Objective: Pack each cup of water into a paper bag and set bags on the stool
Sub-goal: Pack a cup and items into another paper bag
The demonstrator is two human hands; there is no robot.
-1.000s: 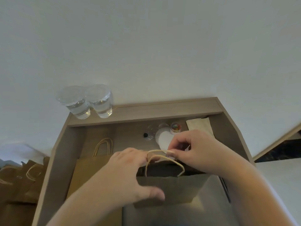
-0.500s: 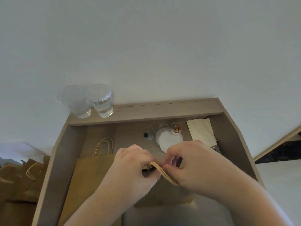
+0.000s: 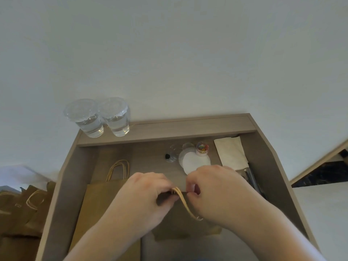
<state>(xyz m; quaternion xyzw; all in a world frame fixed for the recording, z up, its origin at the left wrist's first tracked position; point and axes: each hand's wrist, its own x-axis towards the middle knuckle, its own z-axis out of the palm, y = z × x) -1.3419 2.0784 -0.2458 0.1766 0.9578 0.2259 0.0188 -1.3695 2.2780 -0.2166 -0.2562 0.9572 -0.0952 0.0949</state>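
Two clear lidded cups of water, the left cup (image 3: 88, 119) and the right cup (image 3: 116, 117), stand side by side on the desk's raised back ledge (image 3: 188, 129). An upright brown paper bag (image 3: 177, 225) stands on the desk in front of me. My left hand (image 3: 148, 193) and my right hand (image 3: 216, 193) pinch its top edge and twine handles (image 3: 183, 202) together, so the bag's mouth is closed. What is inside the bag is hidden. A flat paper bag (image 3: 101, 200) with handles lies to the left.
On the desk behind the bag lie white round lids (image 3: 194, 162), a small jar of coloured clips (image 3: 201, 148), a small clear dish (image 3: 170, 157) and a folded napkin (image 3: 231, 153). Several brown paper bags (image 3: 20, 210) stand lower at the far left.
One second ago the bag's mouth was open with its handles apart. Both hands have come together and pressed the handles and top edge shut.
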